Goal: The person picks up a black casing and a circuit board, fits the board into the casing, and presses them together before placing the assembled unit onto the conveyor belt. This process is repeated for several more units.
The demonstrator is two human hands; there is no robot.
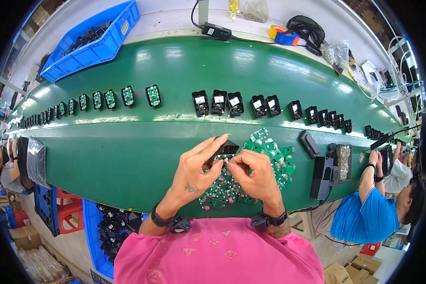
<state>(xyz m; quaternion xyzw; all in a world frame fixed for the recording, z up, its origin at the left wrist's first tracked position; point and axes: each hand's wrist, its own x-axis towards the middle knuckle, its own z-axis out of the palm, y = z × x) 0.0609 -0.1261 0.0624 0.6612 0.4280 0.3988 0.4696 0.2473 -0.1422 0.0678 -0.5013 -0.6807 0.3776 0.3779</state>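
Observation:
My left hand (190, 171) is wrapped round a black plastic housing (226, 148), which is tilted up over the near part of the green workbench (113, 156). At the housing's near end, my right hand (258, 176) is closed in a pinch, its fingertips close to the left thumb. Something small and light-coloured shows between the fingertips, too small to make out. Beneath and beyond both hands lies a loose pile of green circuit boards (278, 160), partly hidden by the hands.
Along the bench runs a row of black housings: those at left hold green boards (153, 95), those at right white parts (200, 100). A blue crate (87, 56) stands far left. At right are a black device (321, 177), small metal parts (344, 161) and a co-worker in blue (364, 220).

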